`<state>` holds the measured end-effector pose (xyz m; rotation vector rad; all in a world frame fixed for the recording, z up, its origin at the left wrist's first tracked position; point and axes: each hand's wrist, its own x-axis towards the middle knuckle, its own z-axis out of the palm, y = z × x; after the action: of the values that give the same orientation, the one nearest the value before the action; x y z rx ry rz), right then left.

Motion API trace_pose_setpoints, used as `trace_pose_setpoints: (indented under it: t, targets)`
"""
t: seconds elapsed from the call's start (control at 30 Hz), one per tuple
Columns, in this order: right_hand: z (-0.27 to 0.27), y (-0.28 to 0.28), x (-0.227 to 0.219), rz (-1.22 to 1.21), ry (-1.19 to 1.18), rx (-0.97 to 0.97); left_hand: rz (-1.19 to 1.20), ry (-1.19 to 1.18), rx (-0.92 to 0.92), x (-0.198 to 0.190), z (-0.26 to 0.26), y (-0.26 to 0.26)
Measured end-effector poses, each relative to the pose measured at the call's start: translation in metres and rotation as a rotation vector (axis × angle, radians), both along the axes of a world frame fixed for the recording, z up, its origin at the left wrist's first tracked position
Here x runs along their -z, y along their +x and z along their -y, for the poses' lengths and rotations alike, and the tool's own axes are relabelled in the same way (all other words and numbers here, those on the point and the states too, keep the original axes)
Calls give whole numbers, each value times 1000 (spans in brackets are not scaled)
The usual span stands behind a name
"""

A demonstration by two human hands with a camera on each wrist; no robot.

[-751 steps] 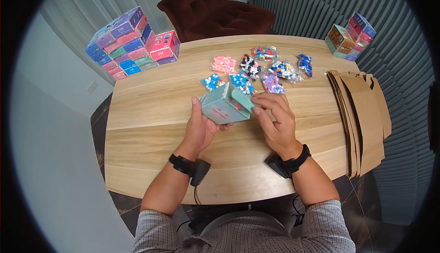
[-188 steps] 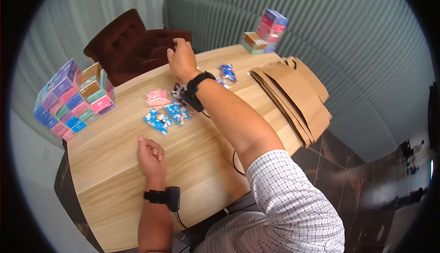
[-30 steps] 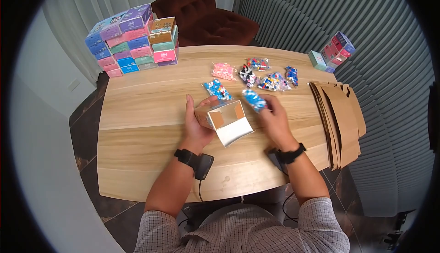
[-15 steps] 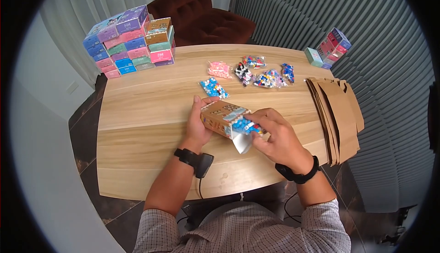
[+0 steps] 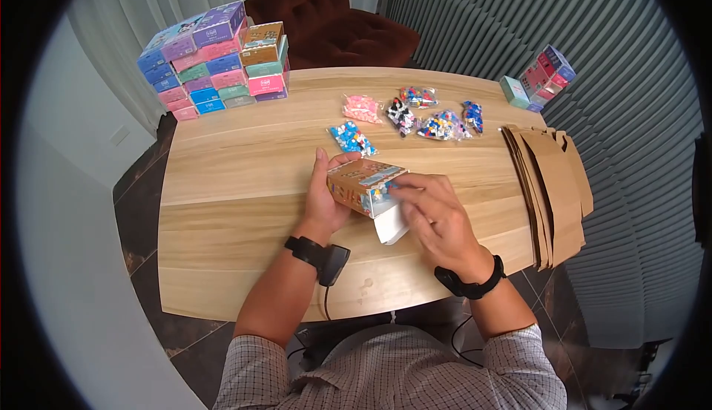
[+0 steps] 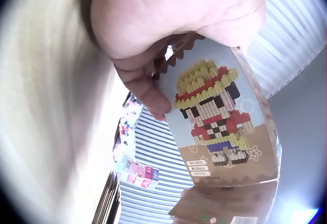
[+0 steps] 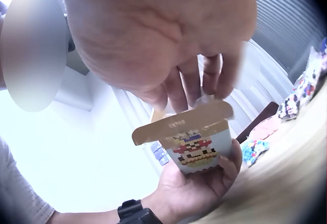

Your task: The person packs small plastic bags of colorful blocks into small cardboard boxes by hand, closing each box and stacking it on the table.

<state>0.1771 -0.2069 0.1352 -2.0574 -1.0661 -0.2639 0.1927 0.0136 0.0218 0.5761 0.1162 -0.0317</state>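
Fingers and thumb of the left hand [image 5: 326, 201] grip a brown printed box [image 5: 354, 178] from its left side, above the table. The box's white end flap [image 5: 389, 224] hangs folded down on the right. Inside the opening, part of a bag of blue pieces [image 5: 380, 192] shows. At this opening are the extended fingers of the right hand [image 5: 445, 224]; whether they touch the bag is partly hidden. In the left wrist view the box [image 6: 214, 116] shows a figure in a yellow hat. The right wrist view shows the right hand [image 7: 158, 35] over the opening.
Bags of pieces, such as a blue one [image 5: 352, 138] and a pink one [image 5: 362, 108], lie beyond the box. Stacked boxes [image 5: 211, 69] stand at the back left, more boxes [image 5: 545, 80] at the back right. Flat brown cardboard [image 5: 552, 187] lies along the right edge.
A second ago the right hand held the blue bag beside the empty box; the bag has moved into the opening. The left hand has turned the box. The right fingers have loosened from the bag.
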Motion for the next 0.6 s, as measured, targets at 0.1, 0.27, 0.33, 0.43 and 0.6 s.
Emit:
trace_pose_setpoints:
  t: [0.1, 0.27, 0.33, 0.43, 0.6]
  targets:
    - [11, -1, 5, -25, 122, 38, -26, -30, 1, -4, -1, -1]
    - [23, -13, 16, 12, 86, 29, -67, -81, 1, -3, -3, 0]
    - [19, -18, 15, 34, 79, 37, -28, -63, 28, -1, -2, 0]
    - [22, -15, 21, 31, 158, 97, -18, -6, 32, -3, -1, -1]
    - [18, -7, 14, 37, 211, 89, 13, 20, 65, -1, 0, -2]
